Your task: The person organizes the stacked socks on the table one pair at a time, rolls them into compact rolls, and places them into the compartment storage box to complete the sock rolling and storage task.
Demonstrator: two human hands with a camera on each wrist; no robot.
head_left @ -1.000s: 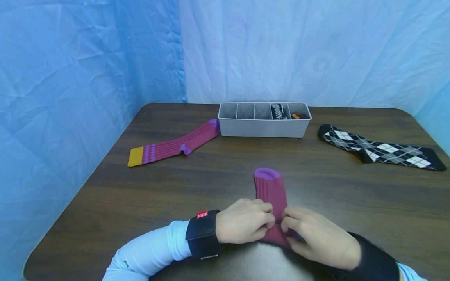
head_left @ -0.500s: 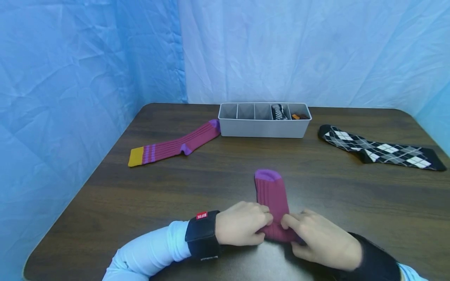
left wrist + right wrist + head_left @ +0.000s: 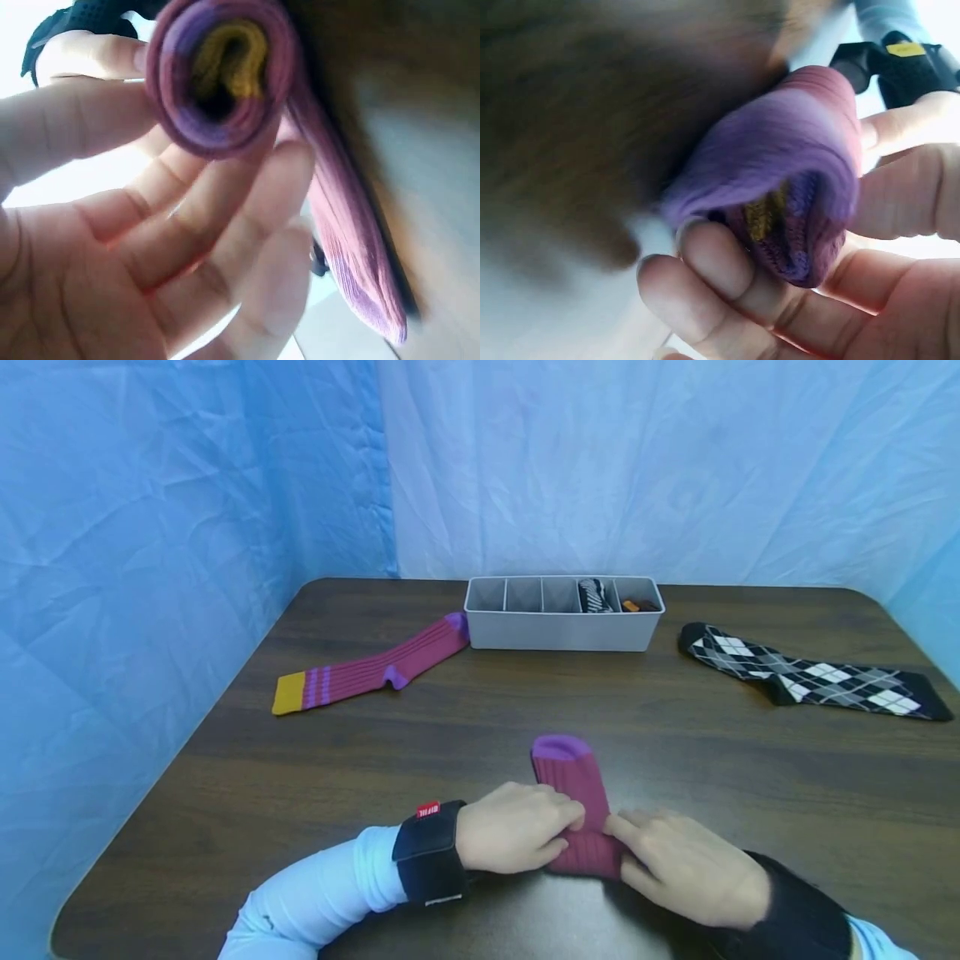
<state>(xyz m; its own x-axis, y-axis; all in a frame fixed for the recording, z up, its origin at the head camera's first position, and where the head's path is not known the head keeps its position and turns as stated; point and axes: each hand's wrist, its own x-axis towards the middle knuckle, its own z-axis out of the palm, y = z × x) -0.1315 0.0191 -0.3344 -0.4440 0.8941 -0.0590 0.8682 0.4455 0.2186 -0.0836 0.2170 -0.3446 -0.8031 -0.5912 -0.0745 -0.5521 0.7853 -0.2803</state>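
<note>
A maroon ribbed sock [image 3: 573, 785] with a purple toe lies before me, its near end rolled up. My left hand [image 3: 517, 827] grips the left end of the roll between thumb and fingers. At the right end, my right hand [image 3: 686, 864] holds the roll the same way. The left wrist view looks into the coil, where a yellow cuff [image 3: 251, 64] sits innermost and the flat toe part trails away. In the right wrist view a purple heel patch [image 3: 765, 142] wraps round the coil's end, with yellow showing inside.
A matching maroon sock [image 3: 375, 672] with yellow cuff lies flat at left, its toe by the grey divided box [image 3: 555, 633]. The box holds a black-and-white striped bundle [image 3: 594, 597] and a brown-and-orange one [image 3: 640, 606]. An argyle sock [image 3: 817, 679] lies at right.
The sock's purple toe has slid slightly toward me and to the left. The near end is rolled more tidily, its right side drawn in. Both hands keep hold with small finger shifts.
</note>
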